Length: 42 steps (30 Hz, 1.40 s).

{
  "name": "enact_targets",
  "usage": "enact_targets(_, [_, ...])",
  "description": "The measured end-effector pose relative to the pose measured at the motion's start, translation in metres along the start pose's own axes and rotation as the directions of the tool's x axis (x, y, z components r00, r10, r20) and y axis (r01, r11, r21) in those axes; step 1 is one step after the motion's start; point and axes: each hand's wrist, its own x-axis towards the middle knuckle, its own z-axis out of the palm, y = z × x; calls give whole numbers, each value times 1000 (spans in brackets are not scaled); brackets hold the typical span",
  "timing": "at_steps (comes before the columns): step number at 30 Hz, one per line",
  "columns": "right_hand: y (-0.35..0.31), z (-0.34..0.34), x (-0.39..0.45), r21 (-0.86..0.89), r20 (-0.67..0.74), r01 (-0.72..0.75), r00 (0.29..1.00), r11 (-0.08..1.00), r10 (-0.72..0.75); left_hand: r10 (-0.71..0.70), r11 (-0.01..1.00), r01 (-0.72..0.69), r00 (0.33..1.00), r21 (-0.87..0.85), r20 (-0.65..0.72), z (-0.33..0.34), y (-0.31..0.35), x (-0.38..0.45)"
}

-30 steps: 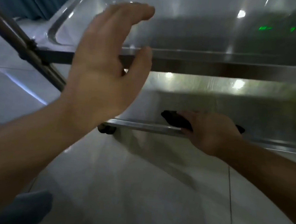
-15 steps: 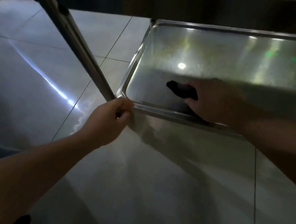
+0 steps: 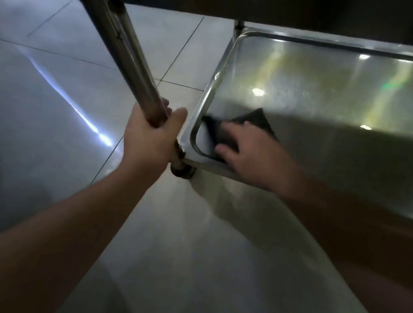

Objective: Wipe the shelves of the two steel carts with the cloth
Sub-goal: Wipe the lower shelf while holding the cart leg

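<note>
- At the bottom shelf (image 3: 327, 147) of a steel cart, a person crouches over the near-left corner, cloth in play, with tiled floor (image 3: 55, 91) all around.
- The right hand (image 3: 253, 155) lies with fingers spread nearly flat on a dark cloth (image 3: 251, 120), pressing it to the steel at the shelf's 8 o'clock corner, just inside the raised rim.
- The left hand (image 3: 149, 135) has its fingers and thumb wrapped round the cart's slanting upright post (image 3: 125, 47), low down near the foot, at 9 o'clock from the cloth.
- The cloth looks thin, soft and light; it should fold and bunch readily, so a flat palm on its middle, as seen here, seems the best hold for keeping it spread while it slides.
- The steel appears smooth and slick, so the cloth will likely glide easily; the curved corner may need fingertip pressure to reach into the rim.
- The cart probably rolls on its casters (image 3: 182, 170), which would explain the steadying grip on the post.
- Counted in view: one cloth, two hands, one cart with one shelf surface showing and the dark underside of another overhead at 12 o'clock; the second cart is out of view.
</note>
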Motion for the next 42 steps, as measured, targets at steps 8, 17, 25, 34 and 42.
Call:
enact_targets(8, [51,8,57,-209,-59,-300,954,931,294,75,979,-71,997,-193,14,11,-11,15])
enact_targets(17, [-12,25,138,-159,92,-146,982,977,162,175,946,-181,984,-268,-45,17,-22,21])
enact_targets(25, [18,15,49,-219,275,276,938,936,-212,205,941,-208,978,-265,-41,17,-28,24])
enact_targets(34, [1,21,118,-189,63,-135,987,973,149,219,928,-216,975,-303,-25,17,-27,23])
enact_targets(42, [19,12,121,-250,129,24,992,968,9,165,932,-169,985,-319,-39,19,-25,20])
